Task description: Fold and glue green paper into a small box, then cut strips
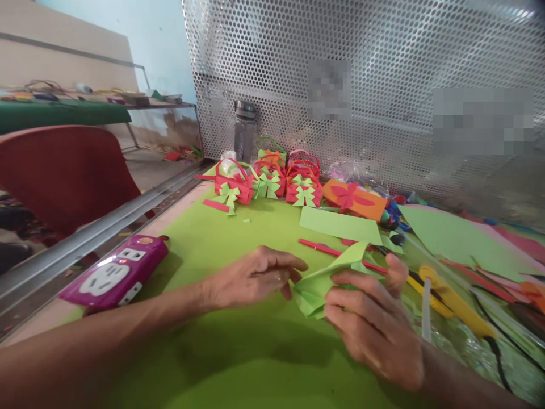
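Note:
A folded piece of light green paper (317, 286) is in my right hand (374, 324), with the fingers wrapped over its near side and the thumb raised. The paper is creased into layers and stands tilted above the green work surface (204, 352). My left hand (255, 277) is at the paper's left edge, index finger stretched out and the other fingers loosely bent. It grips nothing that I can see; whether a fingertip touches the paper, I cannot tell. Just beyond lie a red paper strip (317, 246) and a flat light green paper rectangle (340, 225).
Small red paper baskets with green bows (304, 190) stand at the back, near a grey bottle (244, 133). An orange paper piece (355, 199) lies beside them. On the right is a yellow glue gun (455, 304) with a cord; on the left, a purple power strip (117, 272).

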Demonstrator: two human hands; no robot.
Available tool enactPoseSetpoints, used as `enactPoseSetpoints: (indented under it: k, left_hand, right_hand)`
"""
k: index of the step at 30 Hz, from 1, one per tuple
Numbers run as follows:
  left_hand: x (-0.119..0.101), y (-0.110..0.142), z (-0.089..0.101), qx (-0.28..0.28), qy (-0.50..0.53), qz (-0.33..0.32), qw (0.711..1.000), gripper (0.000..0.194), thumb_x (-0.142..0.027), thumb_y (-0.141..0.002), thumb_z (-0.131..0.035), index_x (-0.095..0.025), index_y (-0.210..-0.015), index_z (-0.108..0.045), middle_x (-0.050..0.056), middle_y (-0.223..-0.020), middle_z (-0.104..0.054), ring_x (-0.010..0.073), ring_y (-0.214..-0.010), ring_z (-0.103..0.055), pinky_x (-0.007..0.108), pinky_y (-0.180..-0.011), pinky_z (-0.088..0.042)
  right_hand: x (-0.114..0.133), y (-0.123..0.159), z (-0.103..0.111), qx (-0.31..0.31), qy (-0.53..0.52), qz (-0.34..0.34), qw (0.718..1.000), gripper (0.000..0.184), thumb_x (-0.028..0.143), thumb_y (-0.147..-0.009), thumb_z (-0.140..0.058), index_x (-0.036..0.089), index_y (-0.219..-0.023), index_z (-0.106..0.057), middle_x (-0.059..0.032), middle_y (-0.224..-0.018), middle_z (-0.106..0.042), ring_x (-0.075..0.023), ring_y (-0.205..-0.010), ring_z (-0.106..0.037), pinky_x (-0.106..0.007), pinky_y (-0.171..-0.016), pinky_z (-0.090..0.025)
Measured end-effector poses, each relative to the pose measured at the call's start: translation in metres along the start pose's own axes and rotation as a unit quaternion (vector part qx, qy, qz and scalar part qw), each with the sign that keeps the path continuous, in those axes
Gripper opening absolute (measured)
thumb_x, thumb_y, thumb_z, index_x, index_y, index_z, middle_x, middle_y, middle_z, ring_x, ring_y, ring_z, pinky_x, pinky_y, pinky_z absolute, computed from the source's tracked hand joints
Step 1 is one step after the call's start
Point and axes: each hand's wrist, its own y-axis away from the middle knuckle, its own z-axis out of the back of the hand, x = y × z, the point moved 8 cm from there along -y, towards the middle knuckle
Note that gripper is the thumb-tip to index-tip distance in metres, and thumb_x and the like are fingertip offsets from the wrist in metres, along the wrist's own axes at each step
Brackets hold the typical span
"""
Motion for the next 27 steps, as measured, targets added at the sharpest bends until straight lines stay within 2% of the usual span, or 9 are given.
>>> enactPoseSetpoints:
  k: [2,4,7,11,15,20,25,27]
  left_hand:
    - [0.000,0.000,-0.002,0.011,-0.008,-0.011,1.000,0.027,-0.020,-0.081,-0.047,-0.011,-0.101,-0.063,0.004,-0.079,-0.066,0.0156,-0.068,-0.059,0.022,-0.056,-0.043]
    - [0.002,-0.001,-0.003,0.010,-0.031,-0.021,0.999,0.021,-0.022,-0.082,-0.048,-0.012,-0.084,-0.066,0.002,-0.070,-0.063,0.0127,-0.061,-0.055,0.020,-0.051,-0.038]
    - [0.008,0.000,-0.006,0.003,-0.061,-0.025,0.998,0.029,-0.025,-0.085,-0.045,-0.012,-0.064,-0.059,0.000,-0.059,-0.056,0.0091,-0.052,-0.048,0.019,-0.045,-0.031]
    - [0.011,0.002,-0.010,0.011,-0.088,-0.025,0.996,0.028,-0.024,-0.086,-0.045,-0.012,-0.065,-0.057,-0.001,-0.057,-0.054,0.0072,-0.050,-0.044,0.018,-0.044,-0.029]
    - [0.013,0.001,-0.009,-0.002,-0.111,-0.020,0.994,0.034,-0.025,-0.087,-0.043,-0.011,-0.060,-0.058,-0.001,-0.053,-0.055,0.0060,-0.045,-0.043,0.017,-0.042,-0.030]
    - [0.023,-0.001,-0.006,-0.035,-0.064,0.035,0.997,0.033,-0.025,-0.086,-0.045,-0.012,-0.058,-0.056,0.003,-0.056,-0.062,0.0087,-0.048,-0.053,0.017,-0.045,-0.038]
    - [0.027,-0.001,-0.007,-0.039,-0.024,0.064,0.997,0.032,-0.029,-0.086,-0.045,-0.014,-0.060,-0.053,0.002,-0.054,-0.062,0.0101,-0.048,-0.056,0.018,-0.047,-0.042]
    - [0.028,-0.001,-0.009,-0.023,-0.012,0.073,0.997,0.033,-0.034,-0.087,-0.043,-0.014,-0.062,-0.052,0.001,-0.056,-0.061,0.0092,-0.046,-0.055,0.018,-0.046,-0.042]
  right_hand:
    - [-0.001,0.000,0.000,0.002,0.003,-0.001,1.000,0.017,0.007,-0.079,-0.055,0.021,-0.074,-0.062,0.0043,-0.073,-0.071,-0.0206,-0.082,-0.067,-0.054,-0.111,0.000]
    - [-0.001,0.000,0.000,0.003,0.003,-0.001,1.000,0.018,0.007,-0.080,-0.054,0.022,-0.074,-0.062,0.0046,-0.074,-0.071,-0.0200,-0.083,-0.067,-0.051,-0.112,-0.001]
    - [0.000,-0.001,-0.001,0.004,0.001,0.002,1.000,0.022,0.008,-0.083,-0.050,0.023,-0.073,-0.062,0.0053,-0.073,-0.071,-0.0192,-0.083,-0.067,-0.050,-0.113,-0.002]
    - [0.005,0.000,-0.004,0.010,-0.009,0.022,1.000,0.027,0.008,-0.086,-0.044,0.021,-0.072,-0.063,0.0046,-0.074,-0.071,-0.0187,-0.084,-0.066,-0.054,-0.112,-0.002]
    - [0.010,0.001,-0.003,-0.020,-0.018,0.022,0.999,0.026,0.010,-0.086,-0.046,0.020,-0.069,-0.063,0.0048,-0.073,-0.071,-0.0178,-0.084,-0.067,-0.056,-0.110,-0.002]
    - [0.007,0.001,0.002,-0.032,0.011,-0.028,0.999,0.020,0.015,-0.085,-0.052,0.022,-0.069,-0.063,0.0031,-0.071,-0.072,-0.0168,-0.079,-0.067,-0.054,-0.108,-0.016]
    - [0.007,0.002,-0.001,-0.003,-0.012,0.014,1.000,0.017,0.012,-0.083,-0.052,0.021,-0.074,-0.063,-0.0008,-0.077,-0.072,-0.0185,-0.085,-0.065,-0.048,-0.102,-0.029]
    - [0.006,0.003,-0.003,0.007,-0.022,0.022,0.999,0.015,0.010,-0.082,-0.052,0.019,-0.076,-0.063,-0.0027,-0.079,-0.072,-0.0185,-0.087,-0.064,-0.044,-0.098,-0.035]
